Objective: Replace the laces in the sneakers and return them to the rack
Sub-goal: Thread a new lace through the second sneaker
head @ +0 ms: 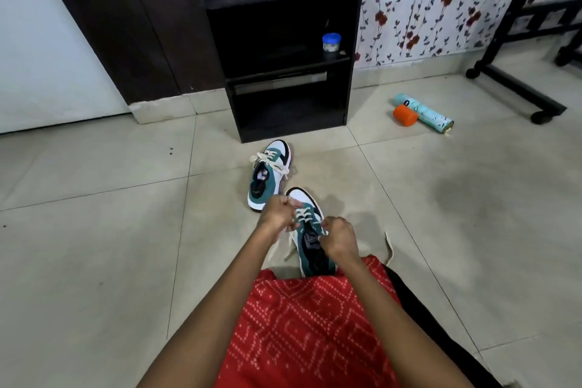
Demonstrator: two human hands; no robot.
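Tiled floor (94,230), frame centre: far sneaker (271,176) looks laced and tied before the rack (283,98); near sneaker (311,253) half-laced, left hand (277,211) and right hand (340,238) each pinching its lace (302,214); neither shelved yet.

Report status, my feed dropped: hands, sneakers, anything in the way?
Left hand, right hand both pinching the lace on the near sneaker, ends loose. Far sneaker laced, on floor before the rack. Jar sits on a rack shelf.
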